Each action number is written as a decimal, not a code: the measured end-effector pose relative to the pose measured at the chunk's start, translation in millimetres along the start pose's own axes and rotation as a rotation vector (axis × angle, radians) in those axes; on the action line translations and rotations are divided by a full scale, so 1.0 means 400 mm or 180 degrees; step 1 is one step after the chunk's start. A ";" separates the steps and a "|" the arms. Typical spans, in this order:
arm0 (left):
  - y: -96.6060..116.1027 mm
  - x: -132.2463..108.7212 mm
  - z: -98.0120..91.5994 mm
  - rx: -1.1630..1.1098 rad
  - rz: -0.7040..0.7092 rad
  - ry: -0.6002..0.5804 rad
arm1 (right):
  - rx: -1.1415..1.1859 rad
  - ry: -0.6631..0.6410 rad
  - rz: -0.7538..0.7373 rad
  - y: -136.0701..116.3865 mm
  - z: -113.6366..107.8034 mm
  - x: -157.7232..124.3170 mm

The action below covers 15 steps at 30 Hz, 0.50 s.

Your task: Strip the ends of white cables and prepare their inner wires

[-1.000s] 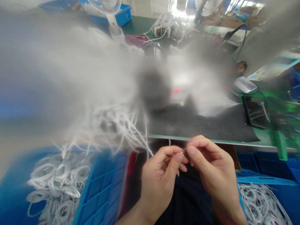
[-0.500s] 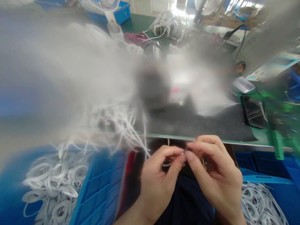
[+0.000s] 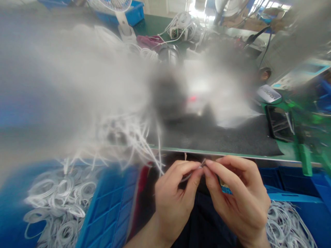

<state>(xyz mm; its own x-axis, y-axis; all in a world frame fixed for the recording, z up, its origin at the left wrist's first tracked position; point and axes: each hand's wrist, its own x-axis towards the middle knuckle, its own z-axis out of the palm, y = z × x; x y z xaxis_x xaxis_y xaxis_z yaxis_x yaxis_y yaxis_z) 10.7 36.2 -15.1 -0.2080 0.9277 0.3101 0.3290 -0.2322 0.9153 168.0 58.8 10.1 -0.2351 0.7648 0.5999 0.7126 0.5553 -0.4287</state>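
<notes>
My left hand [image 3: 174,198] and my right hand [image 3: 238,196] meet low in the view, just below the table edge [image 3: 219,153]. Thumb and forefinger of each hand pinch the same small metal-tipped end of a thin white cable [image 3: 201,164]. The cable runs leftward from my left hand toward a bundle of loose white cables [image 3: 134,137] that hangs over the table edge. Both hands are closed in a pinch over my dark-clothed lap.
A blue crate [image 3: 103,213] of coiled white cables [image 3: 62,203] sits at the lower left; another blue crate [image 3: 297,203] with coils is at the lower right. A dark mat [image 3: 219,136] covers the table. A white fan [image 3: 121,17] stands behind. Much of the view is blurred.
Both hands have dropped a little lower and drawn slightly closer to me, still pinching the cable end between them.
</notes>
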 end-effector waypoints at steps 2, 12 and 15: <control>0.000 0.000 0.001 0.0000 -0.0019 0.0012 | -0.0115 0.0041 -0.0084 -0.001 0.000 -0.002; -0.006 -0.014 -0.001 0.0032 -0.0195 -0.0047 | 0.0597 -0.0096 0.0327 -0.014 -0.007 -0.006; -0.003 -0.012 0.001 -0.0036 -0.0273 -0.0014 | 0.0757 -0.0099 0.0459 -0.014 -0.005 0.000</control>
<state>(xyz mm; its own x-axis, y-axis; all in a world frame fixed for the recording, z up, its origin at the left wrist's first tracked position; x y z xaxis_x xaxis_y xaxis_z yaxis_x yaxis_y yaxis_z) 11.6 32.2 -17.7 -0.2308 0.9456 0.2294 0.2999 -0.1551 0.9413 165.5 54.9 13.8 -0.1653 0.8490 0.5019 0.5660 0.4984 -0.6567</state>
